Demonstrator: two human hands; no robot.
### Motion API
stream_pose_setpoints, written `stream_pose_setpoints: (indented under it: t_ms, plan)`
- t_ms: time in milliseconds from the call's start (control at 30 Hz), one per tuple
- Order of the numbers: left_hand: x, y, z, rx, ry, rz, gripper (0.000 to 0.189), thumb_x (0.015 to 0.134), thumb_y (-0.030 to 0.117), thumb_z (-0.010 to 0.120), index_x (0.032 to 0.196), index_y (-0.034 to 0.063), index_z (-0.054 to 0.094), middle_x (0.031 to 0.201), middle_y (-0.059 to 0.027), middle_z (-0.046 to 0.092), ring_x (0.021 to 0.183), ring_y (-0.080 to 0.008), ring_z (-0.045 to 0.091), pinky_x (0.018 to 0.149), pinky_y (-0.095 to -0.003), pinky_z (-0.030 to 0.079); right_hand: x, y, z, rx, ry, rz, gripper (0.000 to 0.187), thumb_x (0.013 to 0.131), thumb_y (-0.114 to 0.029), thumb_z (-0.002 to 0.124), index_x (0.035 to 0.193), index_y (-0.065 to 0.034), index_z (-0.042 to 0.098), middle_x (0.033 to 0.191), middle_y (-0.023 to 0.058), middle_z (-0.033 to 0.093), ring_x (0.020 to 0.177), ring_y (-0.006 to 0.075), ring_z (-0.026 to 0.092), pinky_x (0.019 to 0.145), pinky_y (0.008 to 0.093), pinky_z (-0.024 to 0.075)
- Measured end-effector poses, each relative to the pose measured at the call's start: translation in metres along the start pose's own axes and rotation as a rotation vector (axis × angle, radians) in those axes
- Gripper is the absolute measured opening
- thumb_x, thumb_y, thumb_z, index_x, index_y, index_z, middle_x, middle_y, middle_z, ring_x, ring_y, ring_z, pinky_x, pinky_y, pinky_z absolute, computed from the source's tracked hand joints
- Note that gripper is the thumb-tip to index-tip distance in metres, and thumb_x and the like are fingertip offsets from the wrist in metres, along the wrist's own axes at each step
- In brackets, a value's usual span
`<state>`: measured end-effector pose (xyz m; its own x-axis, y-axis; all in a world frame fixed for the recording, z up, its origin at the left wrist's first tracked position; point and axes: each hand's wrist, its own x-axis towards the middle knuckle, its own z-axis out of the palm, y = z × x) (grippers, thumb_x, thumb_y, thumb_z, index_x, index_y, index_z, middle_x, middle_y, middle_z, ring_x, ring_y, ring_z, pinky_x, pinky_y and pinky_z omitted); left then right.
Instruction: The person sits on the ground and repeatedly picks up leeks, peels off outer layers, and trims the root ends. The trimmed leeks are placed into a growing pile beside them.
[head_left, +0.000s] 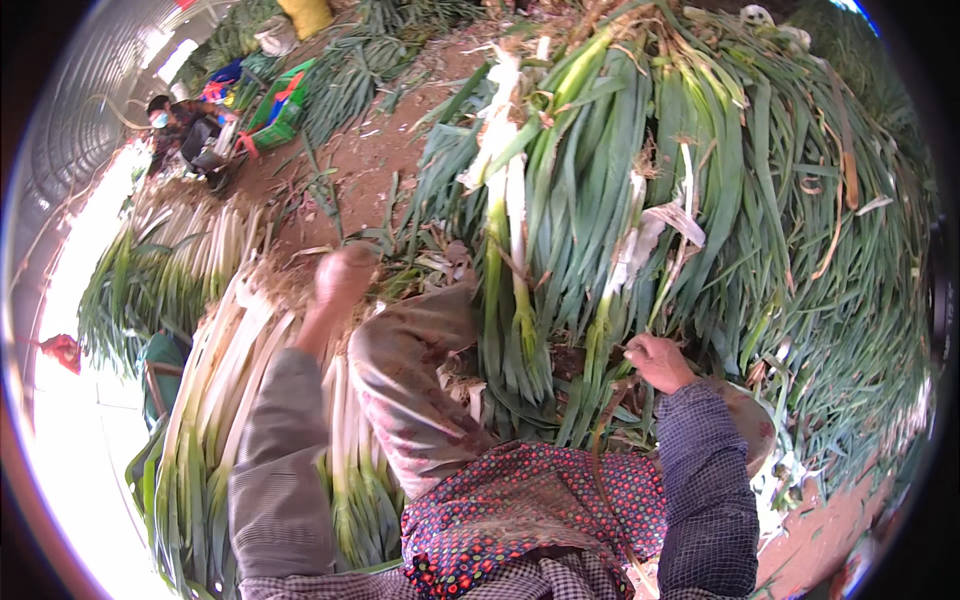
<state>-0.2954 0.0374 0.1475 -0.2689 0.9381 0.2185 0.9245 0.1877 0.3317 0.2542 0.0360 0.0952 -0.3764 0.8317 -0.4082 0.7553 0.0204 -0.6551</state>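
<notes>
My left hand, blurred and curled, is over the root ends of a pile of trimmed long green onions with white stalks. Whether anything is inside it cannot be made out. On the other side, my right hand has its fingers bent together at the leaves of a large heap of untrimmed green onions. A thin stalk runs down to those fingertips, but a grip on it is not clear. Loose onion stalks with pale, peeling skins lie across the front of the heap, their leaves hanging towards my knees.
My bent leg and a dotted apron are between the piles. Another row of onions lies farther left. Beyond it a person sits near a green crate. Bare soil shows with leaf scraps.
</notes>
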Motion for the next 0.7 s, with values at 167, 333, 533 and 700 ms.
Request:
stream_pose_setpoints:
  t_ms: [167, 333, 533, 700]
  plan:
    - [-0.005, 0.128, 0.197, -0.357, -0.459, -0.004, 0.024, 0.079, 0.025, 0.065, 0.087, 0.0021, 0.065, 0.081, -0.0219, 0.065, 0.082, -0.0366, 0.065, 0.072, -0.0449, 0.050, -0.006, 0.004, 0.019, 0.007, -0.049, -0.029, 0.025, 0.089, -0.024, 0.060, 0.096, -0.0001, 0.060, 0.085, 0.0192, 0.064, 0.080, 0.0351, 0.062, 0.074, 0.0444, 0.0482]
    - [-0.036, 0.140, 0.286, -0.322, -0.476, -0.253, 0.036, 0.077, 0.023, 0.068, 0.099, -0.0044, 0.061, 0.099, -0.0237, 0.066, 0.092, -0.0352, 0.065, 0.077, -0.0417, 0.050, 0.000, 0.023, 0.030, 0.121, 0.006, -0.047, 0.022, 0.089, -0.021, 0.058, 0.099, -0.0006, 0.059, 0.088, 0.0210, 0.064, 0.085, 0.0393, 0.062, 0.075, 0.0472, 0.0475]
    - [-0.039, 0.147, 0.290, -0.703, -0.419, -0.536, 0.030, 0.081, 0.020, 0.069, 0.097, -0.0032, 0.062, 0.081, -0.0069, 0.065, 0.073, -0.0160, 0.059, 0.070, -0.0314, 0.047, 0.113, 0.065, 0.080, 0.085, 0.174, 0.030, 0.037, 0.089, -0.020, 0.056, 0.116, 0.0061, 0.055, 0.107, 0.0287, 0.061, 0.100, 0.0407, 0.059, 0.085, 0.0445, 0.0463]
    - [-0.079, 0.168, 0.245, -0.622, -0.204, -0.400, 0.035, 0.068, 0.017, 0.072, 0.095, -0.0041, 0.066, 0.086, -0.0156, 0.068, 0.075, -0.0213, 0.065, 0.072, -0.0333, 0.051, 0.164, 0.074, 0.119, 0.458, 0.080, 0.274, 0.052, 0.086, -0.028, 0.064, 0.122, 0.0069, 0.051, 0.107, 0.0222, 0.064, 0.101, 0.0310, 0.060, 0.087, 0.0409, 0.0451]
